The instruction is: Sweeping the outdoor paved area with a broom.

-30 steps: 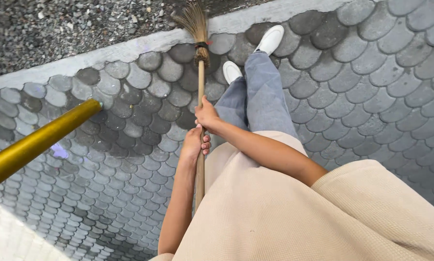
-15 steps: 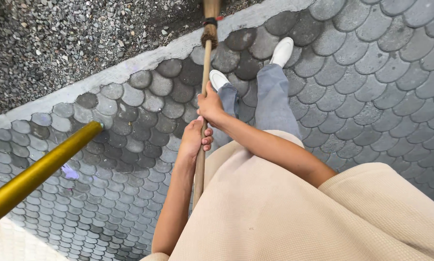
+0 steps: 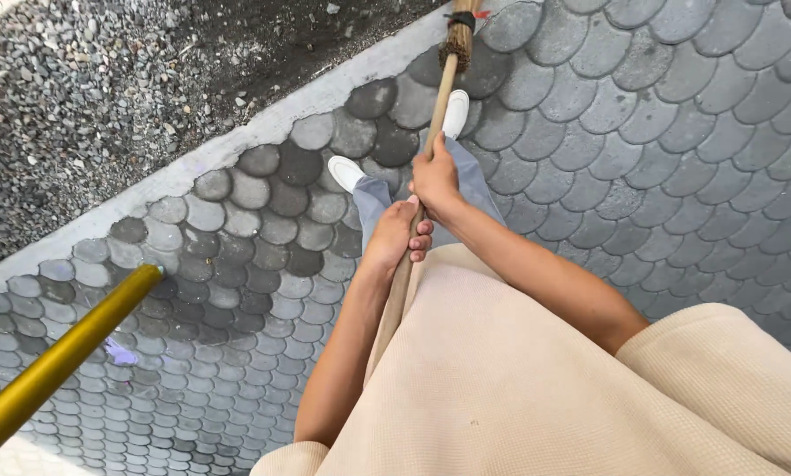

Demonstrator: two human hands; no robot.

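The left hand [image 3: 395, 236] is wrapped around the near part of the broom handle [image 3: 438, 110]; the right hand [image 3: 434, 176], just beyond it, also grips the shaft. The wooden handle appears stiff and light, running to bound bristles [image 3: 459, 40] at the far paving edge [image 3: 237, 145]. Best hold: 2 hands, mid-shaft.

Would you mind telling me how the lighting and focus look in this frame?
Head view: even daylight, no glare; wide-angle bending of the grey scalloped paving; both hands, left hand and right hand, sharp on the wooden broom handle.
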